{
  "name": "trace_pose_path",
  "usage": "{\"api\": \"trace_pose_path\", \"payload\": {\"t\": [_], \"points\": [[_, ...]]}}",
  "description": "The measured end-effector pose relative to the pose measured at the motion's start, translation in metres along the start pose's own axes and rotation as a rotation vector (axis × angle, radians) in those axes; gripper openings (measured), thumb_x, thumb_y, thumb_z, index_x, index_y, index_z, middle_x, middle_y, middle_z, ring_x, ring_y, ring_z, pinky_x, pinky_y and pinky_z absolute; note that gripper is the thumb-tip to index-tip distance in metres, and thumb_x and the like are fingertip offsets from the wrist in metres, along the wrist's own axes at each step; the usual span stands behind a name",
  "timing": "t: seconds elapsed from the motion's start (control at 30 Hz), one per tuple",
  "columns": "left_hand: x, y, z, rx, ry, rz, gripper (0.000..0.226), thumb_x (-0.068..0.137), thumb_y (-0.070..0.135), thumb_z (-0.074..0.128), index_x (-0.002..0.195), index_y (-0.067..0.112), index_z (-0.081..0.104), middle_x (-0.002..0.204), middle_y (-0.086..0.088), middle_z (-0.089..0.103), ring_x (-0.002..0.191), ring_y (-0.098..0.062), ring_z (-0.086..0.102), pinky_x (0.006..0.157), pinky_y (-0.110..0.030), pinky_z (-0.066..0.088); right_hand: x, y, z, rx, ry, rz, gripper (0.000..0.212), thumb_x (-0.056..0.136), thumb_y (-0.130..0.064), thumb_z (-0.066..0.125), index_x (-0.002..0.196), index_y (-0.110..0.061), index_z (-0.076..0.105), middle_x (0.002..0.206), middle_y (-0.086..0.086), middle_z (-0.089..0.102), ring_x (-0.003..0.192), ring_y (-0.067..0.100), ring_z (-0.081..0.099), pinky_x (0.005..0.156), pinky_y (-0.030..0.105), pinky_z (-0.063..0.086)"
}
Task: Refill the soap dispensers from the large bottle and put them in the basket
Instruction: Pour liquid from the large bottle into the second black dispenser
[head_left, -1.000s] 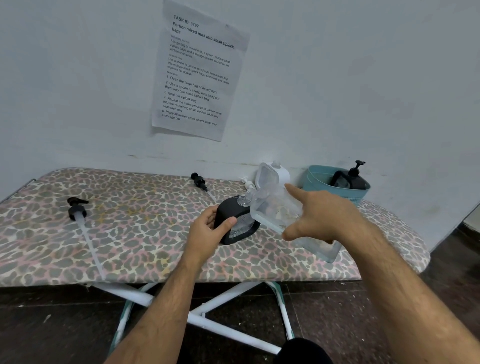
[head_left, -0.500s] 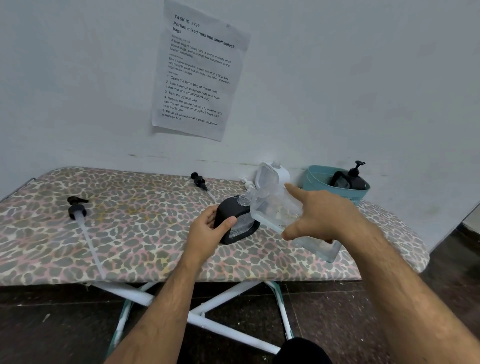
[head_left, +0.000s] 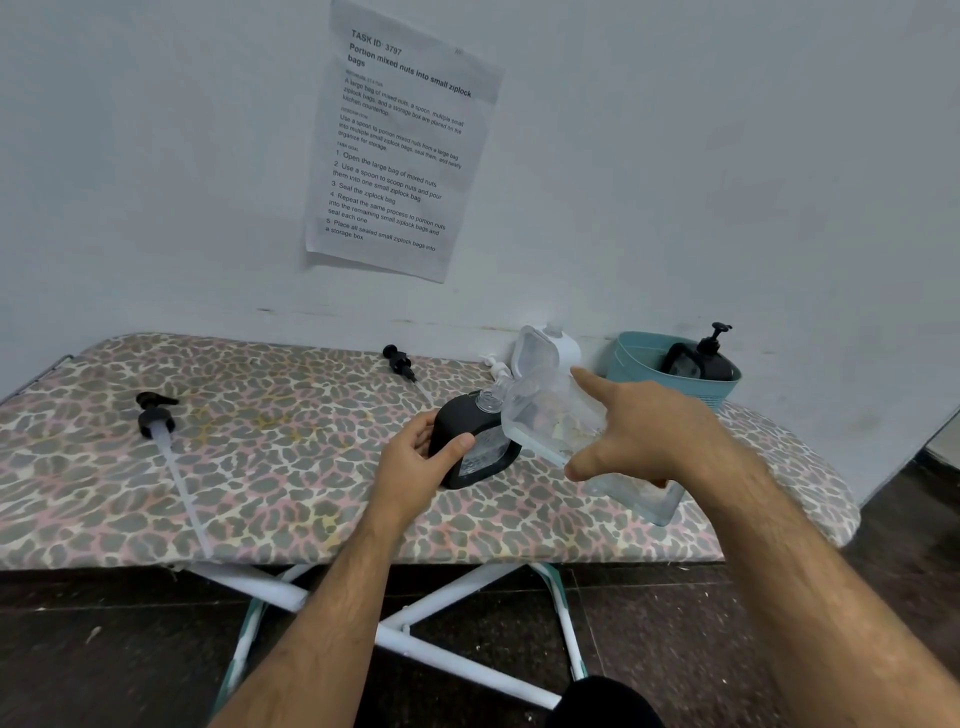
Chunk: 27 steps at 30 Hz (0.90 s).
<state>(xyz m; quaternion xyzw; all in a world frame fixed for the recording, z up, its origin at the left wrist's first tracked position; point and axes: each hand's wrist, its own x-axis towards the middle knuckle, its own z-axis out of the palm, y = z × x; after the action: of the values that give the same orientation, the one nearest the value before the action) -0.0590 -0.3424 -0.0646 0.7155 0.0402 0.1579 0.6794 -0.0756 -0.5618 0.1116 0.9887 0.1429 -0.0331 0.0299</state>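
A black soap dispenser (head_left: 470, 441) with its pump off stands on the leopard-print ironing board (head_left: 270, 467). My left hand (head_left: 415, 462) grips its left side. My right hand (head_left: 644, 436) holds the large clear bottle (head_left: 550, 426), tilted with its neck at the dispenser's open mouth. A white dispenser (head_left: 550, 353) stands just behind them. A teal basket (head_left: 639, 364) at the back right holds a black dispenser (head_left: 704, 358) with its pump on.
Two loose black pumps lie on the board: one (head_left: 156, 415) at the left with a long tube, another (head_left: 400, 361) near the wall. A small white pump (head_left: 496, 364) lies by the white dispenser. A paper sheet (head_left: 400, 140) hangs on the wall.
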Motion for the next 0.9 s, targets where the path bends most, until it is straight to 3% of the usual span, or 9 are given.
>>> {"api": "trace_pose_path", "payload": {"t": [0.4,0.9], "points": [[-0.0004,-0.0008,-0.0008,0.0,-0.002,-0.007,0.057,0.072,0.051,0.077,0.122,0.028,0.062,0.12,0.005,0.068,0.114,-0.012,0.063,0.1,-0.041,0.053,-0.0006,-0.0005,-0.0008,0.009,-0.009,0.001,0.107,0.068,-0.062,0.073,0.154,-0.044,0.013,0.067,-0.013,0.057,0.05,0.009,0.063,0.071,0.036,0.06],[-0.0011,0.0014,0.0002,-0.017,0.002,-0.005,0.045,0.08,0.035,0.077,0.122,0.024,0.061,0.119,0.005,0.068,0.111,-0.011,0.064,0.099,-0.038,0.054,0.0003,0.0002,-0.0004,0.008,-0.006,0.002,0.107,0.067,-0.062,0.073,0.154,-0.043,0.014,0.066,-0.01,0.062,0.049,0.009,0.064,0.068,0.035,0.06]]}}
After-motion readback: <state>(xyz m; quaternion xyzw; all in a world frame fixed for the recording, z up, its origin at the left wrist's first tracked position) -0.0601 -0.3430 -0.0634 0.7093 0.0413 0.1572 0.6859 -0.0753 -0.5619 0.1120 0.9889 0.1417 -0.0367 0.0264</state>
